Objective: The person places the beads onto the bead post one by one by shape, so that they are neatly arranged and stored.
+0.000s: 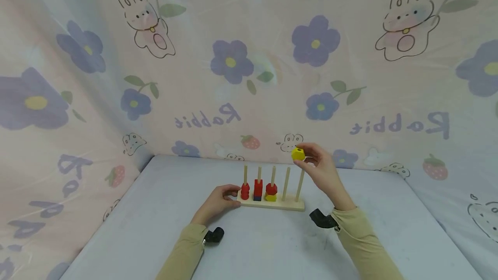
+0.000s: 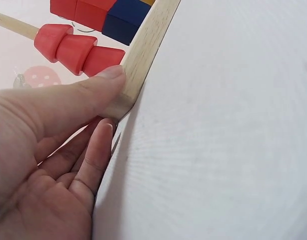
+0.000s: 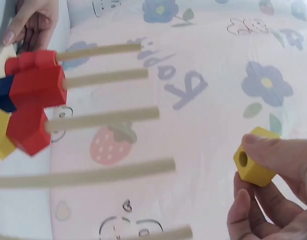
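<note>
My left hand (image 1: 218,202) rests on the matte grey-white tabletop (image 1: 155,228), its thumb (image 2: 88,92) pressed flat against the rounded left end of the pale, grainy wooden peg-board base (image 1: 272,204) while the other fingers curl loosely beneath, pinching that end. Five slim, smooth wooden dowels (image 1: 286,183) stand upright from the base in a row. On the leftmost dowel sits a glossy red stack of tapered, bead-like rings (image 1: 245,191); on the next, a square-edged red wooden block (image 1: 258,188) sits on a dark blue cube (image 1: 257,198); on the third, a red faceted block (image 1: 271,189) rests on a yellow one (image 1: 270,198). The fourth and fifth dowels stand bare. Further right, my right hand (image 1: 320,167) is raised just above the tip of the fifth dowel, thumb and fingertips (image 3: 271,152) pinching a small yellow hexagonal wooden bead (image 1: 298,154) with a round hole bored through its middle; it hangs in the air, apart from every dowel. Behind everything hangs a soft, thin pink fabric backdrop (image 1: 249,55) printed with purple flowers, rabbits and strawberries.
</note>
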